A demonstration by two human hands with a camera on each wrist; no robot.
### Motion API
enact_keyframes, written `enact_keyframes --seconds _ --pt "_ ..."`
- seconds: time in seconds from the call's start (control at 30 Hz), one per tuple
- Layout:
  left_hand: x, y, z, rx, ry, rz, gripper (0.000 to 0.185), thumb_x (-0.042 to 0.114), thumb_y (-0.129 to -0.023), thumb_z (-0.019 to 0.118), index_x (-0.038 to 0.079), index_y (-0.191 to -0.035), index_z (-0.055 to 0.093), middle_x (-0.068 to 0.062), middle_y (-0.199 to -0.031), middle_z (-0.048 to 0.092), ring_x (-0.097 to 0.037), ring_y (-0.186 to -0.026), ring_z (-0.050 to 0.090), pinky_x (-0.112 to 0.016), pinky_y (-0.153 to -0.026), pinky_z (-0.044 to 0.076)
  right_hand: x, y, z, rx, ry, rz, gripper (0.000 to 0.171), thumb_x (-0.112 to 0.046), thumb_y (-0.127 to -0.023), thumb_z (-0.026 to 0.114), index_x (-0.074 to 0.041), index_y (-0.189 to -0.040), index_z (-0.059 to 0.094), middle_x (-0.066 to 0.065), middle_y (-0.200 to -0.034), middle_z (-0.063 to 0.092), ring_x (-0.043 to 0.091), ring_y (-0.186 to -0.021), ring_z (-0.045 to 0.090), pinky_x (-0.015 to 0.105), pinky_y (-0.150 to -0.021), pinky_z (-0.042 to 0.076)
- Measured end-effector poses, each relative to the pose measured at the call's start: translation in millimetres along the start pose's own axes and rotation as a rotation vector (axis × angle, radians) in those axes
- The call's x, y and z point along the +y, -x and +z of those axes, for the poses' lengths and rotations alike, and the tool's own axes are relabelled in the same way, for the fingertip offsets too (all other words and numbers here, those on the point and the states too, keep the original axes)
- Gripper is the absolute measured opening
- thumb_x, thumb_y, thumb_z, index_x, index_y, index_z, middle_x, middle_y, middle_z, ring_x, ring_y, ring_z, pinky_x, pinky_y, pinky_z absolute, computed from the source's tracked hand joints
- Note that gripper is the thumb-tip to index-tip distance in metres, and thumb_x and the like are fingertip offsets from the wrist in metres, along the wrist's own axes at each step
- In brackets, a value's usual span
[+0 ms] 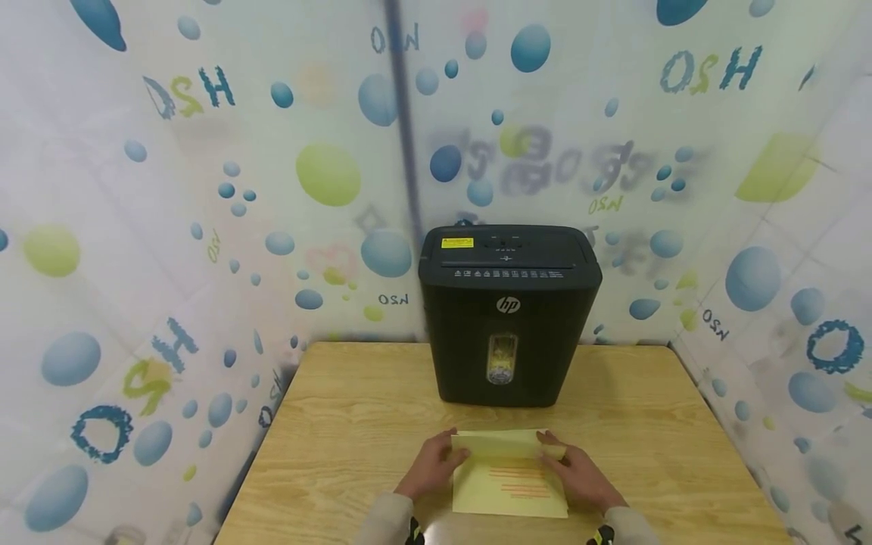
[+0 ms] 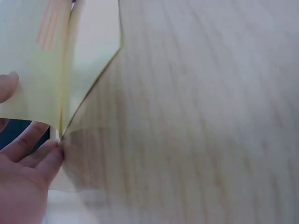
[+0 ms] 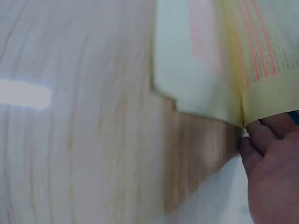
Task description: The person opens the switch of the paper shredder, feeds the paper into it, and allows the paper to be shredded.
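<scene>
A pale yellow sheet of paper (image 1: 507, 496) with printed text and red highlighted lines is held low over the front of the table. My left hand (image 1: 434, 463) grips its left edge, the thumb on the face of the sheet and the fingers behind. On the opposite edge, my right hand (image 1: 579, 471) holds it the same way. The paper (image 2: 32, 70) bends at a crease in the left wrist view, with a paler flap beyond it. Red-lined text shows on both sides of the crease in the paper (image 3: 268, 60) in the right wrist view.
Behind the paper stands a black HP paper shredder (image 1: 470, 325), with a small window in front showing scraps inside. The wooden table (image 1: 354, 424) reaches back to a wall curtain (image 1: 327, 227) printed with blue and green bubbles, which also closes in both sides.
</scene>
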State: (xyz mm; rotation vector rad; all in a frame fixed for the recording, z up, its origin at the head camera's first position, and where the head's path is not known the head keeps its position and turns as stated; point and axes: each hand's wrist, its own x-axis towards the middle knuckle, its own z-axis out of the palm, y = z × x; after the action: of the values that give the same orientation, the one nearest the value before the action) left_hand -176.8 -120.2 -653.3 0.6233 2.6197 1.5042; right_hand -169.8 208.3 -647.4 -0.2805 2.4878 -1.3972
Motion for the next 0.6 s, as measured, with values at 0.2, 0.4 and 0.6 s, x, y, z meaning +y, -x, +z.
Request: enact_keyframes --seconds 0.2,0.4,0.6 --pt "6.3 -4.8 -1.9 0.032 -0.035 -0.006 0.040 0.023 -0.105 0.060 0.003 -0.071 0.056 -0.017 -0.110 0.073 -0.046 -0.131 0.058 -0.057 -0.111 0.045 -0.5 -6.5 -0.7 0.139 -0.062 0.067 0.047 -0.051 -0.104 0.055 -0.009 -0.113 0.074 0.002 -0.105 0.075 0.012 -0.092 0.066 0.028 -0.084 0.052" --pt "10.8 -6.7 -5.4 0.082 -0.043 -0.014 0.047 0.022 -0.103 0.062 0.003 -0.063 0.049 -0.017 -0.107 0.076 -0.039 -0.118 0.068 -0.049 -0.100 0.056 -1.7 -7.7 -6.0 0.216 -0.030 0.034 0.036 -0.042 -0.099 0.067 -0.008 -0.106 0.073 0.002 -0.101 0.075 0.007 -0.088 0.066 0.023 -0.077 0.053" --pt "16.0 -13.0 -12.2 0.126 0.030 -0.070 0.047 0.022 -0.101 0.066 0.003 -0.065 0.043 0.002 -0.062 0.039 -0.005 -0.057 0.038 -0.020 -0.055 0.037 -13.4 -8.4 -15.5 0.249 -0.009 -0.042 0.023 -0.031 -0.100 0.068 -0.010 -0.092 0.071 0.001 -0.084 0.071 0.002 -0.073 0.057 0.021 -0.067 0.048"
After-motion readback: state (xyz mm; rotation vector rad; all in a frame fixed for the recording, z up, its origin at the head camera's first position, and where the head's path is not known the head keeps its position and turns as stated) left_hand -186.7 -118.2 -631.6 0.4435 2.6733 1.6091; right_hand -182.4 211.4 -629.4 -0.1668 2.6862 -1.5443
